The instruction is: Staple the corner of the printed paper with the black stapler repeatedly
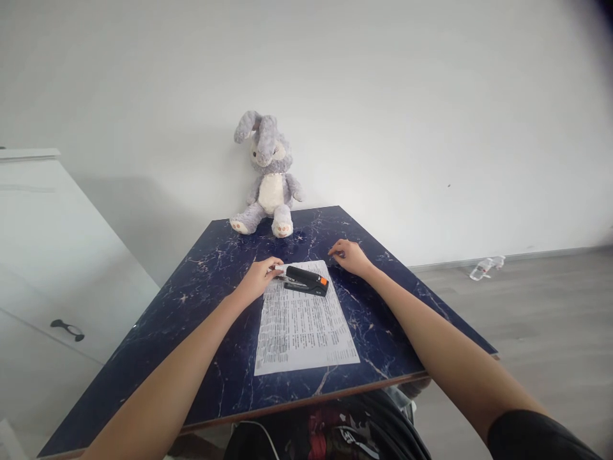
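A black stapler (pixel 306 282) with an orange patch at its right end lies across the upper part of a printed sheet of paper (pixel 306 338). My left hand (pixel 261 276) is at the stapler's left end, above the paper's upper left corner. Its fingertips are pinched together near a metallic part; what they hold is too small to make out. Just beyond the paper's upper right corner, my right hand (pixel 352 257) rests at the table with loosely bent fingers, thumb and forefinger slightly apart. Nothing shows in it.
A grey plush rabbit (pixel 271 191) sits at the back of the dark blue marbled table (pixel 215 377), against the white wall. To the left stands a white cabinet (pixel 57 255) with a dark handle. A clear plastic bottle (pixel 481 269) lies on the floor at right.
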`<state>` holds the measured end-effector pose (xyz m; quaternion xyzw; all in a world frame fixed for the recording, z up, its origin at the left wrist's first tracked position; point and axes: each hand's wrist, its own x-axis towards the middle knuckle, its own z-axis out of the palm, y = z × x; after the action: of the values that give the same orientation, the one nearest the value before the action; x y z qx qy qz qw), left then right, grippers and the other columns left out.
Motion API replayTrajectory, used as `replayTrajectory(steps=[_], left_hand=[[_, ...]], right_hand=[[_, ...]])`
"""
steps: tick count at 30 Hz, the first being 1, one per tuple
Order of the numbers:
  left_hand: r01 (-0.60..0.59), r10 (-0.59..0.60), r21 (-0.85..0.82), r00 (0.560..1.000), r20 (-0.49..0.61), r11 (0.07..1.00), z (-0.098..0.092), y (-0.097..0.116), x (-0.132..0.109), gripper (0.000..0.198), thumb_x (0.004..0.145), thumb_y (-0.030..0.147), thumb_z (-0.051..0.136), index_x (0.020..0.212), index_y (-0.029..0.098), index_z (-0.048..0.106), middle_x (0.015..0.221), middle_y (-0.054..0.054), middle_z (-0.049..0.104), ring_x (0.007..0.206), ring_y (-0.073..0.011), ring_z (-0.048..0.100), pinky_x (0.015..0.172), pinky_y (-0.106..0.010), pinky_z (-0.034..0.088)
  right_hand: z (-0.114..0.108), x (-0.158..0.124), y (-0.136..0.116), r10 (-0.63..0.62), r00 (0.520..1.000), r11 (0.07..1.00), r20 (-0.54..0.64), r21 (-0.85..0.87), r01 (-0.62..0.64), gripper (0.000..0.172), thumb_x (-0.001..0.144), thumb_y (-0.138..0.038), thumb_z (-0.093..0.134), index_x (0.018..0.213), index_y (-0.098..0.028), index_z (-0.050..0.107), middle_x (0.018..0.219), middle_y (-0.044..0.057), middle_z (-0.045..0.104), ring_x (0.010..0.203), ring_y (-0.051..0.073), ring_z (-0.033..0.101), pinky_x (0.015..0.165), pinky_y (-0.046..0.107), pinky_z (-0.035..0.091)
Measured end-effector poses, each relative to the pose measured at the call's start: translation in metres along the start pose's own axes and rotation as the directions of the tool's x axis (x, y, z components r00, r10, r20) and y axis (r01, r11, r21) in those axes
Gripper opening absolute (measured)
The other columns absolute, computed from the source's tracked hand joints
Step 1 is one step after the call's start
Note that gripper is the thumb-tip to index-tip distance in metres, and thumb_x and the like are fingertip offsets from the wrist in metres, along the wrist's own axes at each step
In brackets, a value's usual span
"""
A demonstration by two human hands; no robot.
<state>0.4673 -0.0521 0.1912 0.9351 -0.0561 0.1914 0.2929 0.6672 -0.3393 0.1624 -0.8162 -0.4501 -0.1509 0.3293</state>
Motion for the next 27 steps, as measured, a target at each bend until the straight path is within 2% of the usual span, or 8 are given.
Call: replayTrajectory(steps=[3, 5, 8, 16, 22, 27], left_hand=[[-0.063, 0.061, 0.029, 0.995, 0.077, 0.998, 0.0016, 0.0011, 0.0001, 0.02, 0.095, 0.029, 0.056, 0.101, 0.023, 0.073, 0.103, -0.008, 0.075, 0.099, -0.026, 0.067, 0.095, -0.04, 0.05], [-0.09, 0.088, 0.015, 0.988, 0.125, 0.996, 0.0035, 0.0012, -0.0003, 0.018, 0.095, 0.026, 0.054, 0.1, 0.023, 0.072, 0.111, -0.008, 0.073, 0.107, -0.0272, 0.064, 0.098, -0.042, 0.048], [-0.074, 0.075, -0.01, 0.981, 0.177, 0.997, 0.007, 0.0017, -0.0014, 0.018, 0.096, 0.024, 0.052, 0.102, 0.023, 0.069, 0.108, -0.009, 0.071, 0.108, -0.0277, 0.062, 0.096, -0.042, 0.049], [-0.063, 0.077, -0.079, 0.978, 0.191, 0.995, 0.0053, 0.0037, -0.0012, 0.018, 0.093, 0.026, 0.058, 0.104, 0.021, 0.072, 0.111, -0.009, 0.071, 0.108, -0.0273, 0.063, 0.098, -0.041, 0.047], [-0.035, 0.046, -0.057, 0.978, 0.204, 0.998, 0.0042, -0.0009, -0.0012, 0.021, 0.092, 0.032, 0.061, 0.103, 0.021, 0.076, 0.109, -0.008, 0.074, 0.104, -0.0271, 0.065, 0.093, -0.039, 0.049], [-0.064, 0.073, -0.051, 0.976, 0.205, 0.997, -0.0006, 0.0023, -0.0009, 0.021, 0.09, 0.036, 0.067, 0.101, 0.023, 0.08, 0.111, -0.008, 0.076, 0.106, -0.0274, 0.067, 0.098, -0.039, 0.05]], right_hand=[[0.0009, -0.0002, -0.0001, -0.022, 0.999, 1.0, 0.031, 0.006, 0.022, 0.029, 0.081, -0.003, 0.058, 0.09, -0.018, 0.082, 0.097, 0.006, 0.073, 0.074, 0.015, 0.064, 0.081, 0.028, 0.053], [0.0011, -0.0003, -0.0007, -0.031, 0.998, 0.999, 0.054, 0.013, 0.03, 0.032, 0.08, -0.002, 0.057, 0.09, -0.018, 0.082, 0.097, 0.006, 0.073, 0.073, 0.014, 0.063, 0.08, 0.028, 0.052], [0.001, -0.0005, -0.0013, -0.035, 0.996, 0.999, 0.078, 0.022, 0.034, 0.034, 0.079, 0.0, 0.055, 0.09, -0.018, 0.082, 0.098, 0.005, 0.073, 0.073, 0.014, 0.062, 0.08, 0.027, 0.052], [0.002, -0.0002, 0.0004, -0.05, 0.992, 0.999, 0.117, 0.013, 0.049, 0.034, 0.079, -0.001, 0.055, 0.092, -0.019, 0.082, 0.1, 0.006, 0.073, 0.076, 0.015, 0.063, 0.079, 0.027, 0.052], [0.0032, 0.0004, 0.0018, -0.064, 0.987, 0.998, 0.144, 0.011, 0.063, 0.034, 0.08, -0.002, 0.055, 0.092, -0.02, 0.082, 0.101, 0.007, 0.073, 0.077, 0.016, 0.064, 0.078, 0.028, 0.052], [0.0027, 0.0, -0.0006, -0.082, 0.985, 0.997, 0.152, 0.018, 0.08, 0.035, 0.08, -0.003, 0.054, 0.092, -0.02, 0.082, 0.1, 0.006, 0.073, 0.079, 0.016, 0.064, 0.081, 0.028, 0.052]])
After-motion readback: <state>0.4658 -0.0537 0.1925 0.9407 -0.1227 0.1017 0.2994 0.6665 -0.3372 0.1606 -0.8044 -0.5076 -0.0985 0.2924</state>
